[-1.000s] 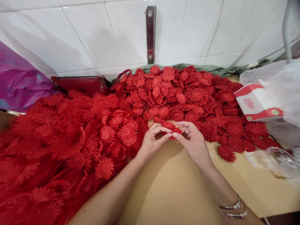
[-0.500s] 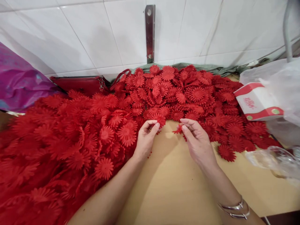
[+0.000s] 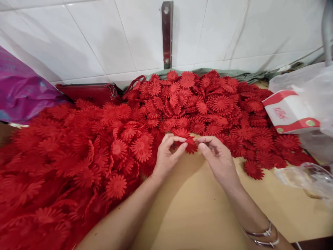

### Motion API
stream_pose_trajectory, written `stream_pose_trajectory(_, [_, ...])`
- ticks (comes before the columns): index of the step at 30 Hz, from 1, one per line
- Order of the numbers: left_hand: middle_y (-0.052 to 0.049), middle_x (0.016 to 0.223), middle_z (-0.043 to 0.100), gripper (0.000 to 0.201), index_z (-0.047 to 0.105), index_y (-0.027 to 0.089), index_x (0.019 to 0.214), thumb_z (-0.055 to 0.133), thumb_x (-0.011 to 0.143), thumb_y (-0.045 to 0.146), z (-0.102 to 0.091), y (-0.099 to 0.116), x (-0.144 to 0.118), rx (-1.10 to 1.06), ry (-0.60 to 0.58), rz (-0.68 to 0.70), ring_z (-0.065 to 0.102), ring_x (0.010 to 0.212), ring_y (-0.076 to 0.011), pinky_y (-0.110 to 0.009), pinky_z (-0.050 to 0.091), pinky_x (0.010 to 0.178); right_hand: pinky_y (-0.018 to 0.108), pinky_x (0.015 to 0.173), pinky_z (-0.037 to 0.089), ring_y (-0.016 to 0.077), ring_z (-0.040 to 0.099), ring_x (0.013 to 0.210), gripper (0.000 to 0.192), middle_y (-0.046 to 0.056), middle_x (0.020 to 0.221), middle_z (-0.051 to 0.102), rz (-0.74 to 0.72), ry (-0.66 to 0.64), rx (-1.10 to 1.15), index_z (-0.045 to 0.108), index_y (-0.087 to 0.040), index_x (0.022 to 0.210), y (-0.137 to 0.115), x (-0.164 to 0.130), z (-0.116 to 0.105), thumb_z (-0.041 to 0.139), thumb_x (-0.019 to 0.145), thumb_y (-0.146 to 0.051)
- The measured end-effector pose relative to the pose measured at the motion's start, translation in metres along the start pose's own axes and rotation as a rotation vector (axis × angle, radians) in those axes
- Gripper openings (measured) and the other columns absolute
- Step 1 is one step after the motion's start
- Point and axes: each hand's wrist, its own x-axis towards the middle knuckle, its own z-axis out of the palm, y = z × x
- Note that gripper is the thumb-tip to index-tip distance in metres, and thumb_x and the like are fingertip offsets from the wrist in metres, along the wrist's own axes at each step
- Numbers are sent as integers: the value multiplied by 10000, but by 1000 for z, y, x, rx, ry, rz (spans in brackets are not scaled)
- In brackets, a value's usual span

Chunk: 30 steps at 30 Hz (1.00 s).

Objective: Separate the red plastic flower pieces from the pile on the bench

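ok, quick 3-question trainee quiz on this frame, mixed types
1. True or false: both hands meet at one red flower piece.
2. Which wrist wears the bracelets? A) left B) right C) both
3. What lies against the wall behind the left flower heap?

Key
1. True: left hand and right hand both pinch it above the table.
2. B
3. A red handbag.

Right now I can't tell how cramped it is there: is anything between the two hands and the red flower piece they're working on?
Nothing visible. The left hand pinches the red daisy-shaped flower piece directly, and the right hand is just beside it, fingertips nearly touching.
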Motion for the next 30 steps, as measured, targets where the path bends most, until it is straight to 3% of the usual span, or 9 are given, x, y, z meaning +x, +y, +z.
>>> stream_pose_trajectory(3, [-51, 961, 661, 93, 750, 239, 975, 730, 887, 264, 0, 4, -2, 145, -73, 126, 582, 1024, -213, -358, 465, 963, 348, 851, 520, 197, 643, 890, 222, 28, 975, 709, 40, -53, 18, 687, -250, 953, 4, 0, 2, 739, 860, -444])
stream_pose_trajectory(5, [-58, 1000, 665, 136, 746, 247, 1014, 741, 878, 259, 1, 5, -2, 185, -65, 130, 575, 1059, -223, -365, 466, 971, 345, 841, 516, 190, 639, 868, 210, 26, 960, 710, 72, -48, 38, 685, -241, 935, 8, 1, 2, 726, 871, -437])
stream_pose_trajectory(11, [-72, 1096, 610, 217, 718, 242, 1122, 664, 934, 338, -1, 3, -1, 145, 122, 14, 574, 1053, -209, -319, 485, 918, 316, 805, 527, 166, 647, 811, 194, -2, 876, 701, 105, 95, 184, 644, -251, 911, 14, 5, -1, 763, 839, -386])
stream_pose_trajectory(14, [-72, 1072, 581, 212, 715, 232, 1112, 642, 949, 345, -2, 4, 0, 137, 211, 22, 569, 1009, -200, -299, 487, 858, 316, 817, 523, 167, 651, 839, 211, 7, 913, 702, 63, 205, 201, 646, -256, 948, 16, 8, -3, 783, 817, -349])
stream_pose_trajectory(17, [-68, 1039, 587, 190, 719, 233, 1094, 640, 951, 328, -2, 5, 0, 155, 228, 45, 564, 1004, -203, -298, 478, 837, 297, 761, 507, 160, 627, 797, 219, 3, 885, 689, 37, 231, 166, 660, -258, 991, 17, 10, -6, 779, 824, -332])
stream_pose_trajectory(24, [-75, 1111, 620, 207, 721, 250, 1111, 687, 923, 330, -2, 5, -3, 98, 93, 61, 554, 1111, -223, -352, 466, 977, 294, 767, 501, 152, 608, 792, 188, -2, 869, 677, 42, 150, 113, 669, -251, 973, 18, 7, -3, 769, 839, -338])
stream_pose_trajectory(30, [-66, 1057, 669, 201, 773, 259, 1057, 768, 857, 284, -1, 9, -3, 112, -68, 114, 569, 1088, -223, -355, 478, 975, 280, 774, 525, 144, 632, 817, 176, -6, 895, 696, 69, 9, 191, 651, -257, 968, 14, 3, 4, 761, 855, -336])
